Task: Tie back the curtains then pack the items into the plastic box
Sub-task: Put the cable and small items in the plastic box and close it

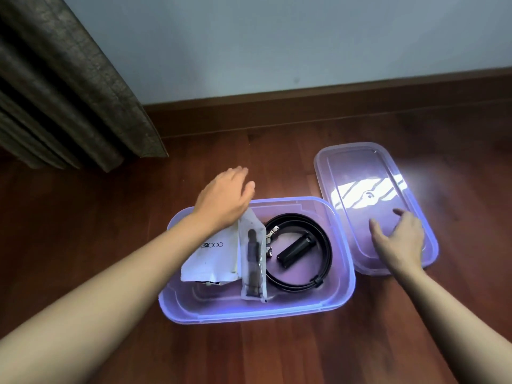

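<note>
A translucent purple plastic box (343, 275) stands open on the wooden floor. Inside it lie a coiled black belt (327, 245), a small black cylinder (295, 249), a white pouch (213, 259) with printed lettering, and a clear packet (253, 261) holding a dark item. My left hand (224, 198) hovers over the box's far left corner, fingers relaxed, holding nothing. My right hand (399, 239) rests with spread fingers on the box lid (360, 167), which lies flat on the floor just right of the box.
A dark brown curtain (69, 87) hangs at the upper left, its hem near the floor. A pale wall and a dark wooden skirting board (304, 103) run behind the box. Wooden floor (83, 231) lies all around.
</note>
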